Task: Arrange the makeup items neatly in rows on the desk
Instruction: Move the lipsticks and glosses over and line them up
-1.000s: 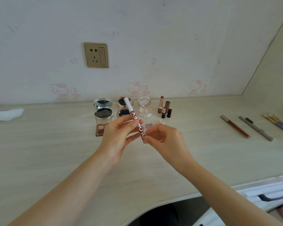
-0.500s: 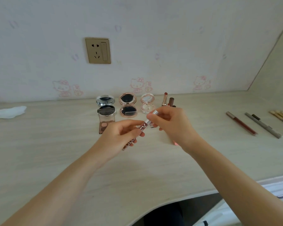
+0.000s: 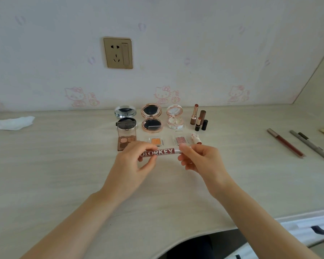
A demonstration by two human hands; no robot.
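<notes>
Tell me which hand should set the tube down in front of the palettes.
Left, probably. The left hand grips the tube along its body, while the right hand only pinches its end.

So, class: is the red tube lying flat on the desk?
No: the red tube is held level above the desk, pinched between the left hand and right hand.

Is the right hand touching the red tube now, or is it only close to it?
Touching. In the head view the right hand pinches the silver end of the red tube with its fingertips; the left hand holds the other end.
</notes>
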